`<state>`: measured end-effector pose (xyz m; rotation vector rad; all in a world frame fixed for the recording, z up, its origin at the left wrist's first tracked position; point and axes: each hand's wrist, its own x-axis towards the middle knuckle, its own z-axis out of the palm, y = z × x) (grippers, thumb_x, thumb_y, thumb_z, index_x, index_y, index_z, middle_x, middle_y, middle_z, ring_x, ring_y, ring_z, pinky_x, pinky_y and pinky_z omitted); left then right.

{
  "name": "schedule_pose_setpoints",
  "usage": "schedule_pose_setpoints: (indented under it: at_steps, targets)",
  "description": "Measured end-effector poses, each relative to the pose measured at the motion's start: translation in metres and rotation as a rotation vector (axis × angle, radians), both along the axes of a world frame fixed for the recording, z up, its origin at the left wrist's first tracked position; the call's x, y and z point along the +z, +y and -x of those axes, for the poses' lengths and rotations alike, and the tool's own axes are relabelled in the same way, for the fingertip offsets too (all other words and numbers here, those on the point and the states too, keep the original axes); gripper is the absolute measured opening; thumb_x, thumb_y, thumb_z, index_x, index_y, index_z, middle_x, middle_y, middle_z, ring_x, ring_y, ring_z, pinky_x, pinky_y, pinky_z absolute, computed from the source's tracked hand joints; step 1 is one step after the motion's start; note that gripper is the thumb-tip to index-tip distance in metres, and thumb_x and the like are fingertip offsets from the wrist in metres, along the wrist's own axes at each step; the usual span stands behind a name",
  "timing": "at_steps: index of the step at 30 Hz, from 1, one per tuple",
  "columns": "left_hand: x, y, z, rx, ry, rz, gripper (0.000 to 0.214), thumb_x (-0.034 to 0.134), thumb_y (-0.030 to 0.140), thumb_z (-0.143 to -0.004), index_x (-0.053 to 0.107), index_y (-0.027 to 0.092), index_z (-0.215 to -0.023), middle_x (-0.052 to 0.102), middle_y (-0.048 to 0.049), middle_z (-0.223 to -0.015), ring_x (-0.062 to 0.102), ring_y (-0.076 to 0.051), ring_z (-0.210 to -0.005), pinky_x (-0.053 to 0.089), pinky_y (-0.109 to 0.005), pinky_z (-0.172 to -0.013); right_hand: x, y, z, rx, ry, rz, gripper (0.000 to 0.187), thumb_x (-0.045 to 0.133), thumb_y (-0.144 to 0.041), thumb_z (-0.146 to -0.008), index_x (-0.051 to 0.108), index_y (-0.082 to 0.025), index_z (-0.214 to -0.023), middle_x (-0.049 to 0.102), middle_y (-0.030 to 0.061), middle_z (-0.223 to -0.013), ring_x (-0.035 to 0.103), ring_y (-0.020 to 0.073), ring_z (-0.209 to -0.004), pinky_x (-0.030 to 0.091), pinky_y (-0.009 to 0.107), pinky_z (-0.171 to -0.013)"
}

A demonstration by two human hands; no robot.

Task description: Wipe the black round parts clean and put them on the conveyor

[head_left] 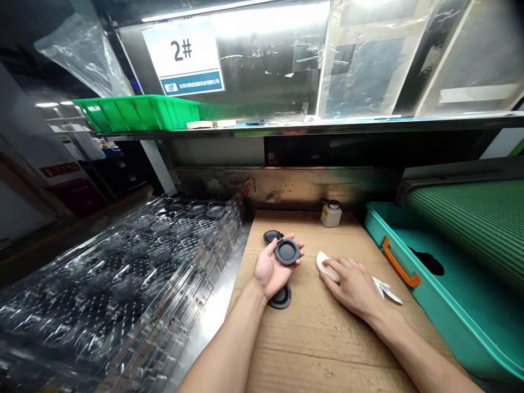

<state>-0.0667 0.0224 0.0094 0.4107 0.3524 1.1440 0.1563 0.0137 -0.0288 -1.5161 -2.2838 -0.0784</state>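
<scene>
My left hand (272, 267) is palm up over the cardboard sheet (311, 333), with its fingers curled round a black round disc (287, 251). A second black disc (272, 236) lies on the cardboard just behind that hand, and a third (281, 297) lies under its wrist. My right hand (352, 284) rests palm down on the cardboard, its fingers closed over a white pad (325, 263) whose rounded end sticks out to the left.
Stacked clear plastic trays (123, 289) holding several black discs fill the left. A small white bottle (331, 214) stands at the back of the cardboard. A teal bin (442, 311) with an orange handle and a green ribbed belt (475, 224) sit on the right. A green tray (139, 112) rests on the shelf above.
</scene>
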Motion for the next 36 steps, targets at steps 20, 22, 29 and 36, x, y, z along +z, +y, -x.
schedule_pose_setpoints:
  at_steps: [20,22,29,36]
  targets:
    - [-0.005,0.004,0.004,0.005,-0.036,0.040,0.042,0.049,0.040,-0.088,0.054,0.015,-0.121,0.062,-0.0194,-0.115,0.063,-0.026,-0.095,0.046,-0.031,-0.072,-0.001,0.003,0.000,-0.002,-0.013,0.000,0.030,0.047,-0.042,-0.088,0.063,-0.029,-0.110,0.065,0.0052,-0.107,0.057,0.0227,-0.098,0.040,0.037,-0.086]
    - [-0.006,0.005,0.004,0.002,-0.042,0.043,0.043,0.050,0.041,-0.088,0.054,0.016,-0.122,0.062,-0.0191,-0.116,0.063,-0.026,-0.095,0.046,-0.031,-0.072,-0.001,0.003,0.000,-0.002,-0.007,0.007,0.030,0.047,-0.042,-0.088,0.063,-0.030,-0.110,0.064,0.0049,-0.108,0.057,0.0228,-0.097,0.041,0.037,-0.085]
    - [-0.008,0.008,0.005,0.010,-0.063,0.049,0.045,0.050,0.041,-0.088,0.052,0.015,-0.124,0.060,-0.0203,-0.117,0.062,-0.025,-0.094,0.046,-0.030,-0.073,0.001,0.002,-0.001,0.004,0.024,0.025,0.029,0.046,-0.043,-0.090,0.062,-0.029,-0.109,0.064,0.0049,-0.108,0.057,0.0237,-0.098,0.042,0.038,-0.086]
    - [-0.005,0.005,0.001,-0.022,-0.027,0.041,0.044,0.049,0.041,-0.089,0.053,0.014,-0.124,0.061,-0.0198,-0.114,0.063,-0.025,-0.092,0.046,-0.031,-0.072,0.007,0.002,0.002,-0.051,0.289,-0.256,0.039,0.046,-0.040,-0.092,0.051,-0.021,-0.127,0.056,0.0106,-0.125,0.053,0.0244,-0.109,0.040,0.037,-0.092]
